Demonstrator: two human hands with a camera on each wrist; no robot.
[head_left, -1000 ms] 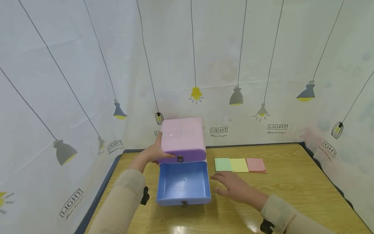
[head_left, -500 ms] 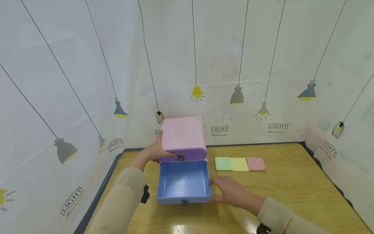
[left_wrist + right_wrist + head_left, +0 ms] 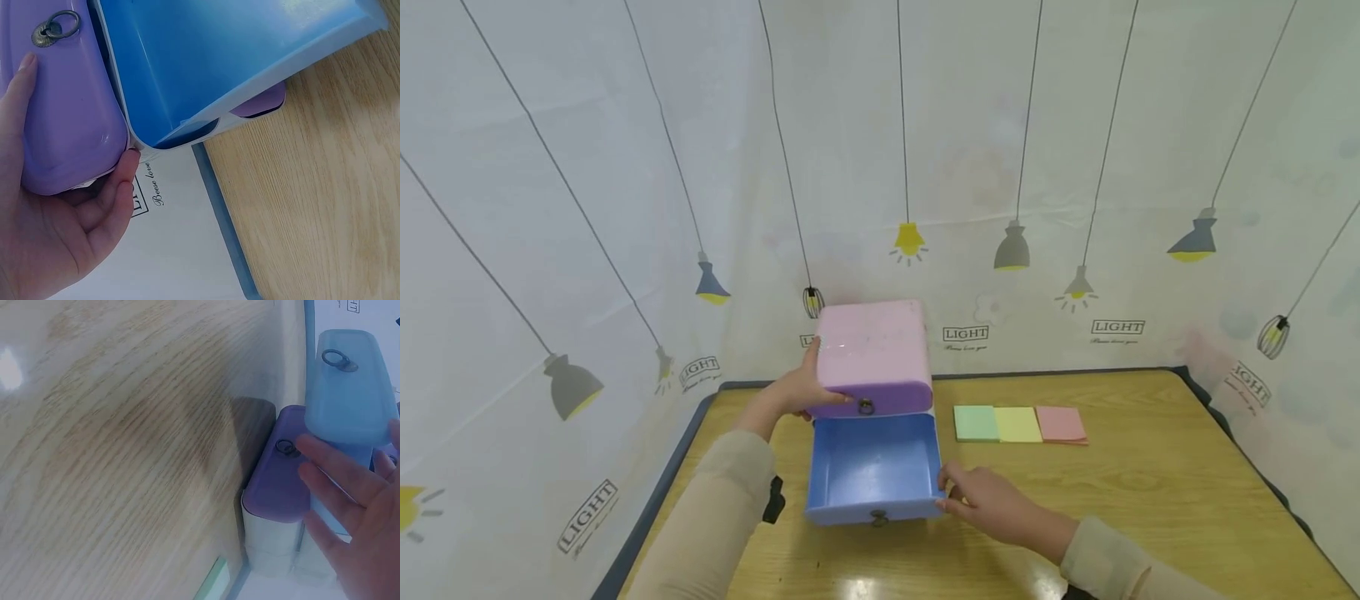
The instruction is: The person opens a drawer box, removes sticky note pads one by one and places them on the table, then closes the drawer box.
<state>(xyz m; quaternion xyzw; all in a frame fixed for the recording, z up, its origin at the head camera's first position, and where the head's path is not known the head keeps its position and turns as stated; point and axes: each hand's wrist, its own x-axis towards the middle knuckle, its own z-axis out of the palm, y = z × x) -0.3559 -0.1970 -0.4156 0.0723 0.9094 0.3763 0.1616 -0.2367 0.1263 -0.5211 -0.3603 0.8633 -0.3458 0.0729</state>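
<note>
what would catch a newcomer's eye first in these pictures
The glossy, bright blue plastic drawer, open in the head view's lower centre, probably stands out first. Above it, the left hand grips the left side of the rounded, pink-topped plastic cabinet. To the right, square green, yellow and pink paper pads lie in a row.

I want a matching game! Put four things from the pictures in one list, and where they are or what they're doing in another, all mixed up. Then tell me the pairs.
Things:
1. Left hand
2. Yellow paper pad
3. Blue drawer
4. Right hand

Places and states:
A. pulled out, open at the top
B. at the open drawer's front corner
C. between the green pad and the pink pad
D. holding the side of the pink-topped box

Right pairs: 1-D, 2-C, 3-A, 4-B
</note>
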